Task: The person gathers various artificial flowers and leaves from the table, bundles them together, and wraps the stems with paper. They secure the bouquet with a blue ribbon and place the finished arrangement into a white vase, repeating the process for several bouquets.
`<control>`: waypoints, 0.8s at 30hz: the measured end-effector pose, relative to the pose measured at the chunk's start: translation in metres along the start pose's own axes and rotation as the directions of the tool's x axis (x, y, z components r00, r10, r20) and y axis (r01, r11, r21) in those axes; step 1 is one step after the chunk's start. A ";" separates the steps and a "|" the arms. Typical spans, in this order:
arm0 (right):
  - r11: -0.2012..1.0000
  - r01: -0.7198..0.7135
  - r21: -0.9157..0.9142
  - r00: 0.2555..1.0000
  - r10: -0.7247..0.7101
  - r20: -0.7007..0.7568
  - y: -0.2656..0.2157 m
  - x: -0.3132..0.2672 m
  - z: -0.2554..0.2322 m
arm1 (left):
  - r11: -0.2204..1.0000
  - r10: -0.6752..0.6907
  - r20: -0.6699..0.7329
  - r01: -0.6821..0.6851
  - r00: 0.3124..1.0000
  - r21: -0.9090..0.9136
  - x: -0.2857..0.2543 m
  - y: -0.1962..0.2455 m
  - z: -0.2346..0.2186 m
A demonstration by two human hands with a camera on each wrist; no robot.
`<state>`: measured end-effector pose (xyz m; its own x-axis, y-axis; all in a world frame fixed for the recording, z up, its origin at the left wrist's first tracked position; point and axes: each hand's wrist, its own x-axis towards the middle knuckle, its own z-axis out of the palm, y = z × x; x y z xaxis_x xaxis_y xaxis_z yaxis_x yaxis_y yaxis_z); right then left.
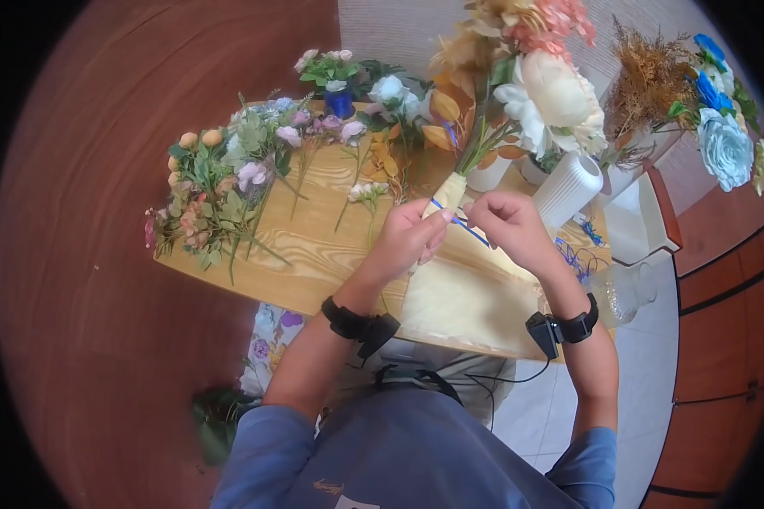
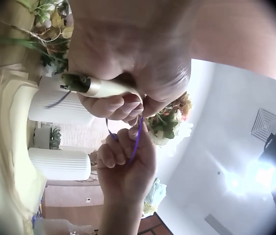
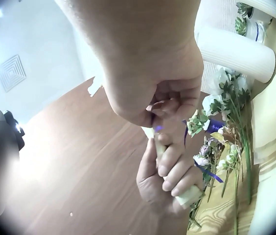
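The left hand (image 1: pixel 409 237) grips a bouquet handle wrapped in cream paper (image 1: pixel 446 193), its fingers curled round the wrap in the left wrist view too. Large cream and coral flowers (image 1: pixel 556 95) rise above it. A thin blue ribbon (image 1: pixel 470 231) crosses the wrap near the left thumb. Just right of the wrap, the right hand (image 1: pixel 514 227) pinches the ribbon with curled fingers; in the left wrist view the purple-blue ribbon (image 2: pixel 137 139) runs between both hands. The palm hides part of the handle there.
Loose flower stems lie on the wooden table (image 1: pixel 314 254) at left, with a blue ribbon spool (image 1: pixel 339 103) behind. Cream paper sheets (image 1: pixel 467 301) lie in front. White ribbed vases (image 1: pixel 569 191) stand at right, near a clear glass vase (image 1: pixel 626 293) and tangled blue ribbon (image 1: pixel 575 259).
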<state>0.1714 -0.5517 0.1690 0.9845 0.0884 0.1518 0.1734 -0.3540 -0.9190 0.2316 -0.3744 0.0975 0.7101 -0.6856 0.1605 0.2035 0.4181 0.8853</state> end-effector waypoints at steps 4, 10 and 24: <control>0.986 0.046 -0.162 0.997 -0.056 -0.061 -0.002 0.002 0.006 | 0.988 0.080 -0.100 -0.066 0.992 0.139 0.000 0.000 0.009; 0.982 0.092 -0.167 0.992 -0.106 -0.075 -0.013 0.008 0.019 | 0.830 0.387 -0.124 -0.287 0.914 0.477 0.000 -0.006 0.012; 0.973 0.119 -0.196 0.991 -0.129 -0.038 -0.033 0.014 0.037 | 0.551 0.568 -0.187 -0.201 0.801 0.810 -0.009 0.003 0.004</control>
<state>0.1780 -0.5040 0.1876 0.9542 0.0976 0.2829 0.2916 -0.5164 -0.8052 0.2236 -0.3695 0.1003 0.8108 -0.2000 0.5501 -0.5769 -0.1145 0.8087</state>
